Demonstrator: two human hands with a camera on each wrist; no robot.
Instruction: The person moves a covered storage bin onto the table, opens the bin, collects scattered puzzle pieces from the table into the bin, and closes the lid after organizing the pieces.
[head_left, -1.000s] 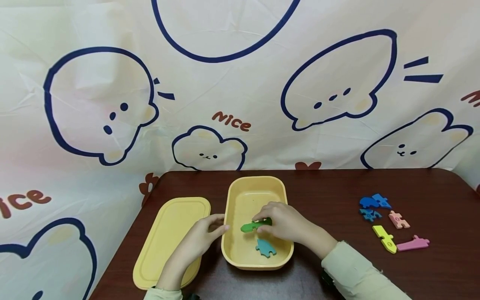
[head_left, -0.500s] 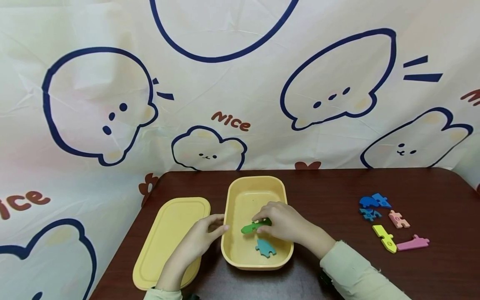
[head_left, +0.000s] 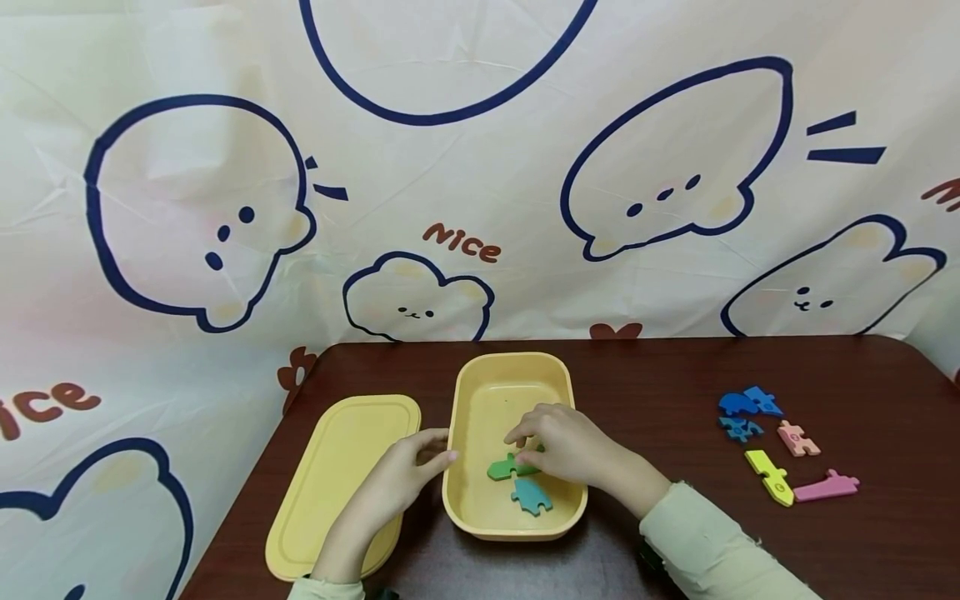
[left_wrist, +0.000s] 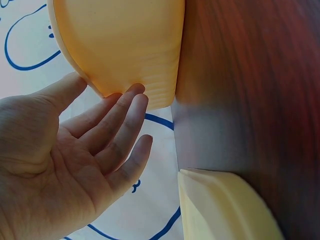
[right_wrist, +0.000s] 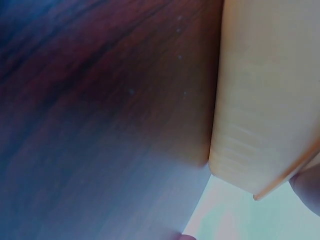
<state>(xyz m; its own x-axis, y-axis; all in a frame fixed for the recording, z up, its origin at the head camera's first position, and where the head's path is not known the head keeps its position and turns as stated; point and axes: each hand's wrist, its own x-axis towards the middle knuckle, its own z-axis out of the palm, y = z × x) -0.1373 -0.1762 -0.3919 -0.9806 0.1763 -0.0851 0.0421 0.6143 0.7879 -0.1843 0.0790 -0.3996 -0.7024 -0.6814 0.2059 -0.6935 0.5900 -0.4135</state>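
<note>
A yellow plastic box (head_left: 468, 379) stands on the dark table in the head view. Inside lie a green puzzle piece (head_left: 501, 467) and a teal puzzle piece (head_left: 531, 497), close together. Over the green piece is my right hand (head_left: 566, 442), thumb and fingers apart; its thumb tip partly covers the piece. My left hand (head_left: 401, 471) is at the box's left side. In the left wrist view, the left hand's loosely extended fingers (left_wrist: 122, 115) touch the outer wall of the box (left_wrist: 120, 40), thumb by the rim. Only a bit of the right hand shows in the right wrist view.
A yellow lid (head_left: 341, 467) lies left of the box, partly under the left forearm. To the right are several blue pieces (head_left: 738, 405), a pink piece (head_left: 797, 439), a yellow piece (head_left: 769, 479) and a magenta piece (head_left: 827, 487). A printed cloth (head_left: 525, 167) hangs behind the table.
The green puzzle piece has left my right hand's pinch and dropped slightly down and right, beside the teal one. My left hand has stayed in place.
</note>
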